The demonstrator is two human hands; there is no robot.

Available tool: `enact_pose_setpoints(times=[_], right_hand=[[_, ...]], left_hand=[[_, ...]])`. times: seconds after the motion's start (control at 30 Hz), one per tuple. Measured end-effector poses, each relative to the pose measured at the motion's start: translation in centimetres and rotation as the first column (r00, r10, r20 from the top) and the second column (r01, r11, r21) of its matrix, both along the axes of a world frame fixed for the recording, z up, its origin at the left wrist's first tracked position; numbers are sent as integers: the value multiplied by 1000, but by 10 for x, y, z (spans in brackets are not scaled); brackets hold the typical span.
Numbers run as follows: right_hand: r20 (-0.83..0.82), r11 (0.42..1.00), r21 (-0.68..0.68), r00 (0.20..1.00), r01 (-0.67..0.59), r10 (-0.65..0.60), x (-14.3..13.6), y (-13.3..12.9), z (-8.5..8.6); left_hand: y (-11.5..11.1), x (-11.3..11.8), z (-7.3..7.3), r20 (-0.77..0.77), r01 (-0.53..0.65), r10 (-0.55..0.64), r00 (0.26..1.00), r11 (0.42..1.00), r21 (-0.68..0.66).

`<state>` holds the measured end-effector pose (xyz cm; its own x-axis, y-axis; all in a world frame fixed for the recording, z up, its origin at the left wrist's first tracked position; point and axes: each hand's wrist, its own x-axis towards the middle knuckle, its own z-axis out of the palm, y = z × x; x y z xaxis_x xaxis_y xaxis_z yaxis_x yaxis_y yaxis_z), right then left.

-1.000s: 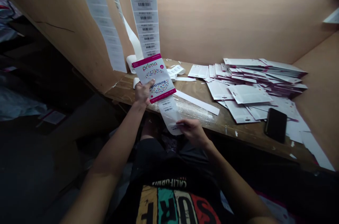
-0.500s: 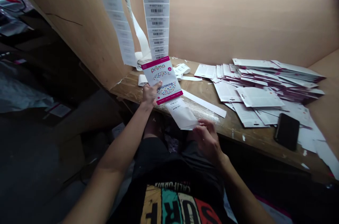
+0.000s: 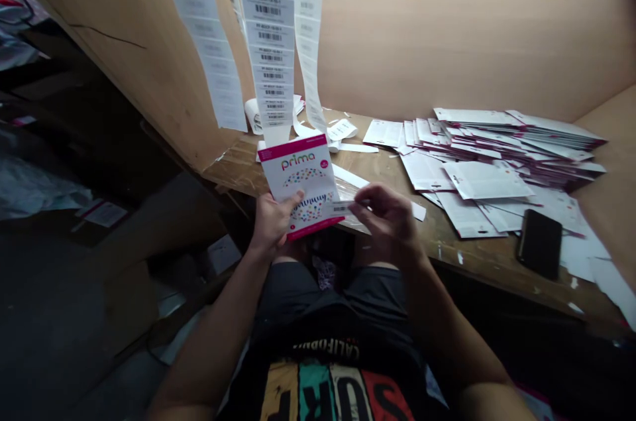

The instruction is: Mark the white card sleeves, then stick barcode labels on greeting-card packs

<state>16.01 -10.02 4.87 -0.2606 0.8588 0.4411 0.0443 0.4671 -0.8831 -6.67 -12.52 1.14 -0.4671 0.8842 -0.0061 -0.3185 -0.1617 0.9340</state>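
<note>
Your left hand [image 3: 272, 221] pinching the prima packet [image 3: 298, 176] at twelve o'clock, your right hand [image 3: 390, 217] pinching a barcode label [image 3: 338, 208] over its four o'clock edge, black phone [image 3: 540, 244] on the tabletop [image 3: 233, 166] at two, piled packets [image 3: 489, 181] beyond, label strips [image 3: 271, 43] hanging toward eleven

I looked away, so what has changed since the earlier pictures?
The right hand has let go of the label strip, whose tail no longer shows below the prima packet, and now holds a barcode label at the packet's lower right. The packet moved toward the body. The left hand still grips it; the smartphone stayed.
</note>
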Motion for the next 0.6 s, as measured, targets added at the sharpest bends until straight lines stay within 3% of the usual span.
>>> enact_pose_setpoints(times=[0.07, 0.17, 0.37, 0.47, 0.6], right_hand=[[55, 1000, -6, 998, -6, 6, -19, 8, -8], [178, 995, 53, 979, 89, -97, -30, 13, -22], [269, 935, 148, 897, 321, -351, -6, 12, -51], [221, 939, -36, 919, 341, -326, 16, 7, -67], [9, 920, -314, 970, 233, -242, 44, -7, -88]], left_hand=[[-8, 15, -5, 43, 53, -51, 998, 998, -36], [-12, 30, -11, 99, 113, -108, 989, 992, -51], [-14, 48, -18, 88, 240, -227, 970, 954, -181], [-11, 64, -26, 92, 272, -256, 962, 916, -294], [-4, 105, -33, -100, 259, -305, 947, 911, -320]])
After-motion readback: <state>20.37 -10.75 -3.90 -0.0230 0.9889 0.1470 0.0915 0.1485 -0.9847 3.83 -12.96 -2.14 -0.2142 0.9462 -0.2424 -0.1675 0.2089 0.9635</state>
